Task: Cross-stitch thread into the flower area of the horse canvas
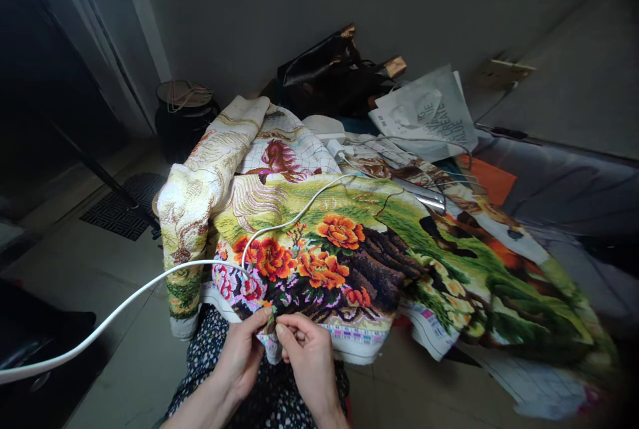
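Observation:
A large cross-stitch canvas [324,229] with orange flowers, green ground and brown rock spreads over my lap and the surface ahead. At its lower edge, my left hand [244,349] pinches a fold of the fabric between thumb and fingers. Close beside it, my right hand [307,349] has thumb and forefinger pressed together at the same fold. Whether a needle is between those fingertips is too small to see. A printed colour key runs along the canvas's white border, right of my hands. Part of the canvas is rolled up [187,236] on the left.
A white cable [150,283] crosses from the left over the canvas. Scissors-like metal [424,197] lies on the cloth at right. Behind are a black bag [319,73], a printed white plastic bag [424,113] and a dark round container [184,116] with threads on top.

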`<state>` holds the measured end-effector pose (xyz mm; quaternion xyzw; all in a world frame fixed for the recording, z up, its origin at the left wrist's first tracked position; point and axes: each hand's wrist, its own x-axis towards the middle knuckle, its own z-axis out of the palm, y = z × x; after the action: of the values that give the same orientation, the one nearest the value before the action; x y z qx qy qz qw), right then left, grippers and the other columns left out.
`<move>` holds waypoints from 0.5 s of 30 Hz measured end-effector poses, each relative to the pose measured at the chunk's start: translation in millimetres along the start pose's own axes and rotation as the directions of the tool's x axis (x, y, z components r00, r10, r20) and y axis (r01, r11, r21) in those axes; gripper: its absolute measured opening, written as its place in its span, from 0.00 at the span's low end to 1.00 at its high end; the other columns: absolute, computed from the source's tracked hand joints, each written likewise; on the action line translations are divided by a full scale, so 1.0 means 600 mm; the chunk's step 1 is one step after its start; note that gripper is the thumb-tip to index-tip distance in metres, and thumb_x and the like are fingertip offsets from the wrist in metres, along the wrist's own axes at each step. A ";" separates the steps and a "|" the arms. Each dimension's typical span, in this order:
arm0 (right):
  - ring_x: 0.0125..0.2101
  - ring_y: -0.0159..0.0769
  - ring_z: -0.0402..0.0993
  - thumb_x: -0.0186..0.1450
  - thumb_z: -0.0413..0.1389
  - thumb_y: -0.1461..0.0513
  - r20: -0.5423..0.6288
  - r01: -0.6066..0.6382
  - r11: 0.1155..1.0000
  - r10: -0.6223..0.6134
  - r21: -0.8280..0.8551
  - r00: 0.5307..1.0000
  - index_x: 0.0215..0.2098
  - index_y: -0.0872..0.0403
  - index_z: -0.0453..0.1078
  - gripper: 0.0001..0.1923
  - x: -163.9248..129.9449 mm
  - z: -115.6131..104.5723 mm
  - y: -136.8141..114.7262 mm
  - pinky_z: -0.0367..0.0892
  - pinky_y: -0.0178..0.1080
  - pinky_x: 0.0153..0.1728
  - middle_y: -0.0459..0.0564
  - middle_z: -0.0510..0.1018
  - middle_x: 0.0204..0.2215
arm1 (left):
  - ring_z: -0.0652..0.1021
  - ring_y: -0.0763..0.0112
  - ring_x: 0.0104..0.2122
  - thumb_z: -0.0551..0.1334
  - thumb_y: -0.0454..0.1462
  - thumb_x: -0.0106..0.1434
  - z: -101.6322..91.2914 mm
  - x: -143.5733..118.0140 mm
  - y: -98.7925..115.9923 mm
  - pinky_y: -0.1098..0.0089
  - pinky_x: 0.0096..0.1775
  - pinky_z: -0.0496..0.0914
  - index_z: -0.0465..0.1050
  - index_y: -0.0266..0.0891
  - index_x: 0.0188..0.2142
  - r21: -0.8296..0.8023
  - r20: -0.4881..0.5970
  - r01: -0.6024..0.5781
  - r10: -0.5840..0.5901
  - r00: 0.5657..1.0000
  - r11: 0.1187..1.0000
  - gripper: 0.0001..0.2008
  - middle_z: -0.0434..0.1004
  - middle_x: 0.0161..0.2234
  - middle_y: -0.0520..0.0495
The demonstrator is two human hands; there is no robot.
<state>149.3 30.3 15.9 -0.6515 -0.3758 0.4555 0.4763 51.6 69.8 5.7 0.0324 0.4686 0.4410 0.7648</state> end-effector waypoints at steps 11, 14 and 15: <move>0.20 0.30 0.64 0.61 0.53 0.58 -0.068 0.054 0.998 -0.053 0.021 0.996 0.29 0.57 0.71 0.10 -0.006 0.017 0.024 0.63 0.30 0.20 0.46 0.70 0.21 | 0.68 0.76 0.20 0.71 0.33 0.40 0.004 -0.002 0.006 0.73 0.22 0.64 0.72 0.33 0.21 -0.002 -0.015 0.052 -0.052 0.999 0.999 0.10 0.70 0.19 0.53; 0.21 0.31 0.65 0.61 0.53 0.58 -0.089 0.098 0.995 -0.100 -0.025 0.991 0.29 0.56 0.71 0.10 -0.005 0.018 0.026 0.64 0.30 0.21 0.46 0.71 0.22 | 0.67 0.77 0.19 0.70 0.32 0.39 0.006 -0.003 0.007 0.73 0.21 0.64 0.71 0.34 0.21 -0.025 -0.017 0.074 -0.075 0.997 0.997 0.09 0.69 0.18 0.54; 0.21 0.31 0.66 0.62 0.52 0.59 -0.094 0.106 0.994 -0.109 -0.036 0.990 0.28 0.56 0.71 0.10 -0.005 0.019 0.026 0.64 0.30 0.21 0.47 0.71 0.22 | 0.67 0.77 0.19 0.70 0.32 0.40 0.007 -0.004 0.007 0.73 0.21 0.64 0.71 0.34 0.21 -0.031 -0.015 0.077 -0.078 0.997 0.997 0.09 0.69 0.18 0.54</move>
<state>138.4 26.8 0.0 -0.6588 -0.3938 0.3915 0.5075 51.5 72.4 11.5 -0.0011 0.4690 0.4184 0.7778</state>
